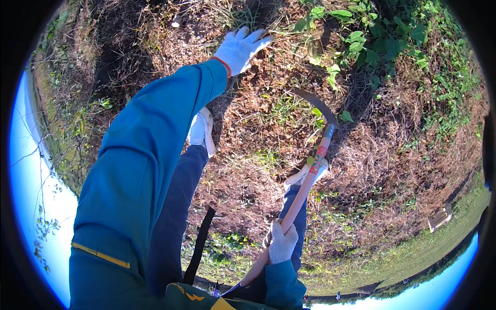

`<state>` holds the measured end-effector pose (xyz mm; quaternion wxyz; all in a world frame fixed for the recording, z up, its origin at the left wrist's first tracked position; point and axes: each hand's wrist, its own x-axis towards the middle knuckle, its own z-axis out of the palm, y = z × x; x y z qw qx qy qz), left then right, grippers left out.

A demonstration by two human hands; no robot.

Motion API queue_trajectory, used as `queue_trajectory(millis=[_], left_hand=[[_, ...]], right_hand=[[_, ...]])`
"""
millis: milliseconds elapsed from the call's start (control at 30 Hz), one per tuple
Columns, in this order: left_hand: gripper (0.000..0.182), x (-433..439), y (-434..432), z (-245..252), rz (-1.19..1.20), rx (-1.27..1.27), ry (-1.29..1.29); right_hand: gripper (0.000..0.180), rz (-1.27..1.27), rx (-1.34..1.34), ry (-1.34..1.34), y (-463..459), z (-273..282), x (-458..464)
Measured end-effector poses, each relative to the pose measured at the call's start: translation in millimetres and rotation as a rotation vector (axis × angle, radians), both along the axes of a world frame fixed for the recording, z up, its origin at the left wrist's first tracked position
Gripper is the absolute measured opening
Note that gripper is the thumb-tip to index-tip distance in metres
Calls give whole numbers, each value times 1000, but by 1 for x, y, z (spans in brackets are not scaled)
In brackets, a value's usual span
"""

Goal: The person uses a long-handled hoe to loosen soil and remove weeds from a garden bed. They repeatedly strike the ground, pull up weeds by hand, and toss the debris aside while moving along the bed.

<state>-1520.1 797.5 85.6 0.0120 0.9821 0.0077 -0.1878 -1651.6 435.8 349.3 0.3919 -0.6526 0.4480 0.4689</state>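
Observation:
My right hand [283,242], in a white knit glove, is closed around the wooden handle [301,195] of a long-handled sickle. A red label with writing wraps the handle near its top. The dark curved sickle blade [321,105] arcs to the left above leaf-strewn ground, beside a few green leaves. My left hand [240,49], gloved in white with an orange cuff edge, reaches far forward with fingers apart. It holds nothing and is nearest to a tuft of grass [248,19]; whether the fingertips touch it I cannot tell.
My white shoes [201,130] stand on dry litter and soil [240,186]. Leafy green vines [372,42] grow at the upper right, dry brush [120,46] at the upper left. A black strap [199,246] hangs by my legs. A pale object [440,220] lies at the right.

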Motion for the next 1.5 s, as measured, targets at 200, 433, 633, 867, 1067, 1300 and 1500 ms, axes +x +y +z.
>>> queue_trajectory(millis=[200,433,633,867,1067,1300,1500], left_hand=[[85,-3,48,-119,67,216,93],[48,-12,42,-76,360,108,320],[32,-33,78,-48,319,114,265],[36,-29,80,57,387,36,429],[15,-126,144,182,352,-80,291],[44,-353,365,328,703,447,67],[61,-432,454,374,1115,926,68]], right_hand=[[13,-224,49,161,2,-5,26],[14,-243,65,174,-2,-12,25],[18,-198,55,137,-1,-20,12],[21,-117,18,77,-1,-34,-9],[19,-45,21,65,-6,-49,-32],[22,28,-5,51,-15,-58,-43],[19,4,-23,72,-17,-70,-53]])
